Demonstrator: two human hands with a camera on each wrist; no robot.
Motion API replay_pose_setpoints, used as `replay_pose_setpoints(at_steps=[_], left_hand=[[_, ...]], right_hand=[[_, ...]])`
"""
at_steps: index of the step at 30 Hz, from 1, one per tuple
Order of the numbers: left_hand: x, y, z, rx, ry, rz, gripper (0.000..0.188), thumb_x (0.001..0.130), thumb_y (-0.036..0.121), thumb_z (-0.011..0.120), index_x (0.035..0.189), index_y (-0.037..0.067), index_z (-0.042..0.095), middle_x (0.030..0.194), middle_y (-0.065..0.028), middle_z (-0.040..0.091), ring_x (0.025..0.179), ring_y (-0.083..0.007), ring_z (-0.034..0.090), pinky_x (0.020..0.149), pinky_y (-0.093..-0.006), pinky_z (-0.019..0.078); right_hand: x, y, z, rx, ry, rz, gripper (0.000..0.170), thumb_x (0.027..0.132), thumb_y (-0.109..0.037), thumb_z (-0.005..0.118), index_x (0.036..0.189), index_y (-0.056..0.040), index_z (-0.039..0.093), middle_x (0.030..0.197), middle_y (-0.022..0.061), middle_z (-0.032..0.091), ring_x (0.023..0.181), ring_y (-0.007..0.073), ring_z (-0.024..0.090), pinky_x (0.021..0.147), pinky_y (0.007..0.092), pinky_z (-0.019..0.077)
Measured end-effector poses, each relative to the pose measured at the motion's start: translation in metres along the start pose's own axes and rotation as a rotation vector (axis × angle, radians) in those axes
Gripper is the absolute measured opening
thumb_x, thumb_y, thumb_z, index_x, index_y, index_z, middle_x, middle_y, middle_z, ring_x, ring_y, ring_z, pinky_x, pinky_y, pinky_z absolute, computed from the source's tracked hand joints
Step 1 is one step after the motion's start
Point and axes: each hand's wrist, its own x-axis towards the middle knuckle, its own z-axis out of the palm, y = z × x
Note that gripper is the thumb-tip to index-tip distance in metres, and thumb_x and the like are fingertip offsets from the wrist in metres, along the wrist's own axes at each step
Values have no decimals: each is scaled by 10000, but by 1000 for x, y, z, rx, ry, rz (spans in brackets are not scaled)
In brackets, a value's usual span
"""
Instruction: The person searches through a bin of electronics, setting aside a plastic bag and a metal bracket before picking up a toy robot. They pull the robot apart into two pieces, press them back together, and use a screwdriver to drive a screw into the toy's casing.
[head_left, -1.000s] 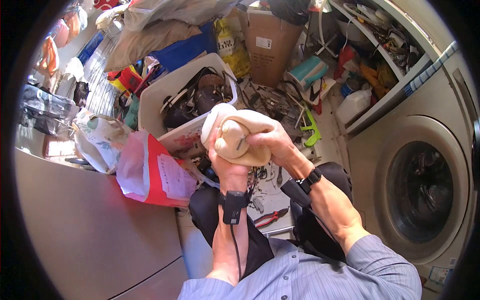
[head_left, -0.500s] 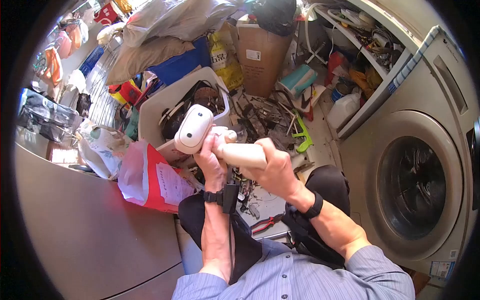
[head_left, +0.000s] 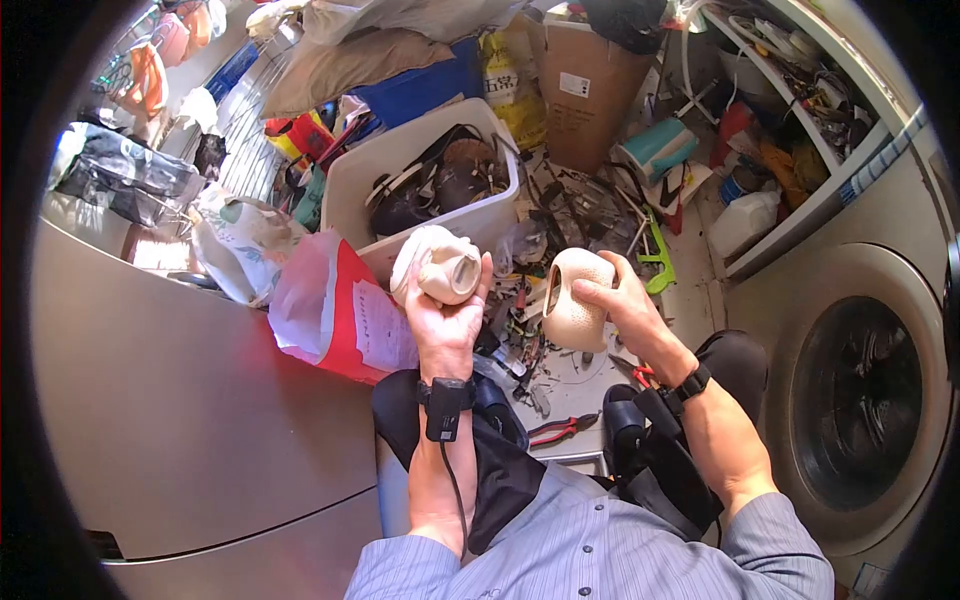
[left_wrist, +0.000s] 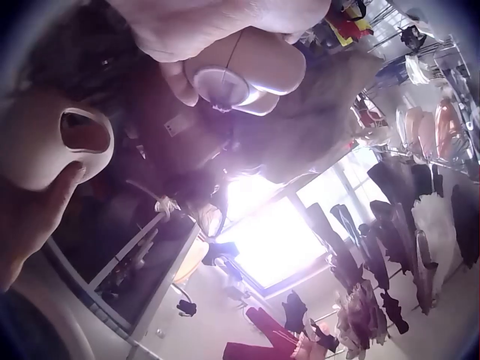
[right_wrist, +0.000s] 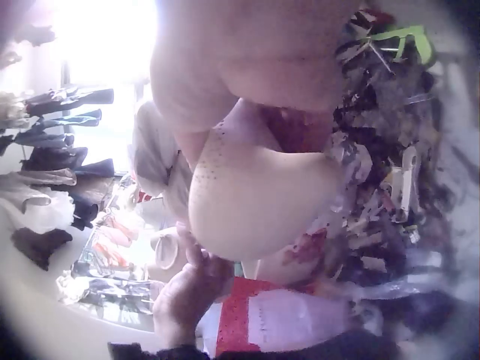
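In the head view my left hand (head_left: 445, 335) holds a cream, rounded part (head_left: 420, 258) with a short tube-like opening facing right. The left wrist view shows the fingers around this part (left_wrist: 277, 64), with its round end toward the camera. To the right, apart from it, my right hand (head_left: 640, 318) grips a hollow cream shell (head_left: 578, 325), the thumb across its side. An oval opening in the shell faces left. Small dots speckle part of the shell (right_wrist: 255, 206) in the right wrist view.
Scattered scraps (head_left: 590, 220) cover the floor ahead, with red-handled pliers (head_left: 563, 430) near the feet. A white bin (head_left: 345, 180) with dark items stands beyond the hands, beside a red bag (head_left: 345, 320). A washing machine (head_left: 770, 300) is at right.
The hands were together on the cream object, which was turned over partway through. Now they are apart, the right one holding the shell, the left one the other part.
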Motion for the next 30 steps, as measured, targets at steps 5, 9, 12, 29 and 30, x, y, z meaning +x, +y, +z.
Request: replay_pose_setpoints(at_steps=[5, 9, 12, 29, 30], left_hand=[[10, 18, -14, -120, 57, -48, 382, 1003, 246, 625, 1297, 3, 652, 1267, -250, 682, 1143, -476, 674, 930, -537, 658], [8, 27, -23, -108, 26, -30, 425, 997, 276, 652, 1317, -4, 637, 1284, -249, 676, 1173, -477, 665, 939, -539, 653], [-3, 39, -6, -43, 42, -86, 433, 1038, 421, 627, 1293, 73, 658, 1219, -150, 737, 1085, -384, 731, 881, -516, 665], [-32, 148, -31, 538, 178, 234, 386, 989, 324, 735, 1292, 109, 630, 1167, -95, 736, 1045, -276, 756, 798, -491, 667], [-33, 149, -29, 506, 185, 231, 357, 984, 311, 737, 1256, 105, 634, 1124, -90, 732, 1003, -271, 762, 764, -477, 670]], right_hand=[[6, 10, 17, 4, -137, 46, 943, 883, -379, 826, 1560, 90, 365, 1432, 228, 576, 1317, 276, 578, 1122, 388, 461], [12, 34, 22, 197, -347, 97, 749, 989, -349, 735, 1548, 37, 420, 1401, 161, 611, 1264, 220, 611, 1087, 374, 493], [14, 31, 32, 443, -514, 150, 655, 1029, -331, 700, 1545, -17, 446, 1374, 104, 630, 1219, 177, 632, 1044, 361, 527], [75, 230, 122, -129, -235, 576, 518, 932, -392, 752, 1139, 82, 713, 946, 134, 757, 791, 234, 730, 666, 392, 554], [91, 235, 138, -79, -234, 560, 542, 952, -427, 728, 1135, 83, 709, 948, 141, 756, 790, 245, 729, 670, 408, 558]])
